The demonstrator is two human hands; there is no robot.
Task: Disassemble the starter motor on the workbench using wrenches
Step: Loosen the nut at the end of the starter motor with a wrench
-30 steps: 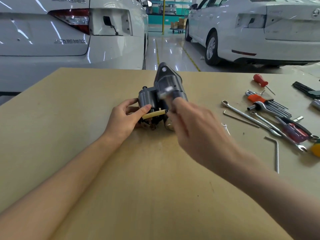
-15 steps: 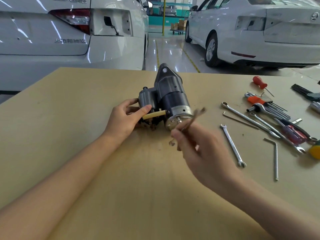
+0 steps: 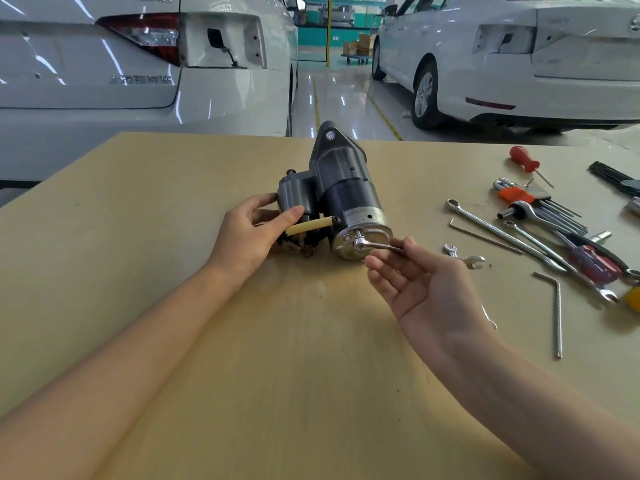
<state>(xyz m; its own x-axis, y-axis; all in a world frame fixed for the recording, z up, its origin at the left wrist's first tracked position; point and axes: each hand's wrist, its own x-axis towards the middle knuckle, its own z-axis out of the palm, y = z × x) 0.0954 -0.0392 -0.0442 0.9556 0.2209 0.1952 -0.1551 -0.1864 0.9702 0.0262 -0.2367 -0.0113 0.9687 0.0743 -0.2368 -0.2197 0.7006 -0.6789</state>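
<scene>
Steadying the starter motor (image 3: 341,202) with my left hand (image 3: 247,237), I have the thumb laid over its pale yellow sleeve (image 3: 308,228) and the fingers curled round the solenoid side, forearm stretched in from the near left corner of the workbench (image 3: 138,237). That motor lies on its side about midway along the bench, nearer the far edge, its shiny end cap turned toward me.

My right hand (image 3: 420,282) is palm-up just in front of that end cap, forearm coming in from the near right corner. Thumb and forefinger pinch the shank of a small wrench (image 3: 375,244), while the other fingers fan out loosely below it. The wrench's head sits on a fastener on the end cap; whether it is fully seated I cannot tell.

Toward the right edge lies a scatter of tools: a short open-ended spanner (image 3: 464,256) just beyond my right hand, long combination wrenches (image 3: 502,235), a set of hex keys (image 3: 540,206), one loose L-shaped key (image 3: 556,313), and a red-handled screwdriver (image 3: 526,161) near the far edge.
</scene>
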